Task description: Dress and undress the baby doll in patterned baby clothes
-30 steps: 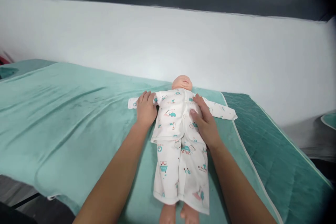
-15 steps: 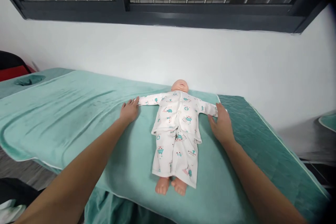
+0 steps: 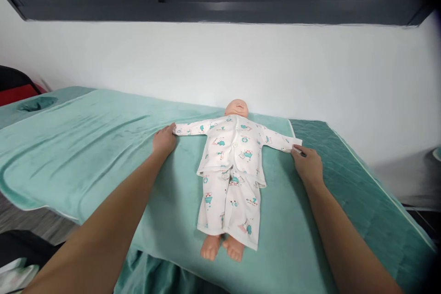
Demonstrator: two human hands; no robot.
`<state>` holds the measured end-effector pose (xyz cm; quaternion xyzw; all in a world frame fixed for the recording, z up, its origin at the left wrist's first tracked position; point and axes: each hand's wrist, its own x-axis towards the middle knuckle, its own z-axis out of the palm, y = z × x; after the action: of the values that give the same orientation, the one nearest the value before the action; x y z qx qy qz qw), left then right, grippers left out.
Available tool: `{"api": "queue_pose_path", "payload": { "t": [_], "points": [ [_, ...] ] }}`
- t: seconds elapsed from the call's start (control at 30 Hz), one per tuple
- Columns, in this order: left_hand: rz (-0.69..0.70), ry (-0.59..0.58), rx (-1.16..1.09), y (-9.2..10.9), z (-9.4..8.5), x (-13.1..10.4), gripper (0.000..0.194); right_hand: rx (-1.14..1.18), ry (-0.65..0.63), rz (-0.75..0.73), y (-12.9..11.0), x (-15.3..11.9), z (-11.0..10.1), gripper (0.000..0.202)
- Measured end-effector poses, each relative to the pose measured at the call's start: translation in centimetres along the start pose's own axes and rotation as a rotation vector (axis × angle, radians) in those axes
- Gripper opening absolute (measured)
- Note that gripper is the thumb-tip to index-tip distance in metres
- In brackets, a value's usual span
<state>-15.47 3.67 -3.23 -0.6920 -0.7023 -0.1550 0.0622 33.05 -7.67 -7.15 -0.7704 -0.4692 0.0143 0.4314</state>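
White on teal: pinching one sleeve [image 3: 280, 141] with right hand [image 3: 308, 163], touching opposite sleeve [image 3: 191, 128] with left hand [image 3: 164, 140], grip unclear; with doll [image 3: 229, 163] already dressed, apparently leaving sleeve-straightening.

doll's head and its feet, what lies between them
In the head view, the printed white pajama top and matching pants lie between the doll's head and its feet.

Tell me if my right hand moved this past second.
Yes: your right hand moved rightward, from the shirt front to the sleeve cuff, nearer the dark green pad.
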Motion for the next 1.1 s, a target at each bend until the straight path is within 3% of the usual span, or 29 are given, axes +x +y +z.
{"api": "queue_pose_path", "payload": {
  "t": [0.17,0.4,0.5,0.7,0.8,0.9,1.0,1.1],
  "points": [
    [0.006,0.000,-0.017,0.1,-0.3,0.0,0.053,0.072,0.067,0.109,-0.3,-1.3,-1.3,0.044],
    [-0.006,0.001,-0.038,0.4,-0.3,0.0,0.049,-0.070,0.087,-0.070,-1.4,-5.8,-2.6,0.042],
    [0.011,0.015,-0.053,0.4,-0.4,-0.1,0.049,-0.066,0.070,-0.078,-2.8,-11.0,-4.1,0.046],
    [0.026,0.046,-0.080,0.4,-0.4,0.0,0.041,0.057,-0.075,-0.132,-7.1,-25.5,-6.3,0.045],
    [0.040,0.059,-0.090,0.4,-0.4,0.0,0.039,0.107,-0.122,-0.107,-9.0,-29.9,-6.1,0.048],
    [0.056,0.056,-0.093,0.4,-0.4,-0.1,0.039,0.115,-0.147,-0.127,-10.4,-31.0,-5.5,0.047],
    [0.051,0.046,-0.094,0.4,-0.5,-0.1,0.039,0.096,-0.150,-0.181,-11.4,-30.1,-5.1,0.041],
    [0.032,0.034,-0.088,0.5,-0.6,-0.2,0.040,0.181,-0.181,-0.132,-12.3,-29.0,-5.7,0.030]
  ]
}}
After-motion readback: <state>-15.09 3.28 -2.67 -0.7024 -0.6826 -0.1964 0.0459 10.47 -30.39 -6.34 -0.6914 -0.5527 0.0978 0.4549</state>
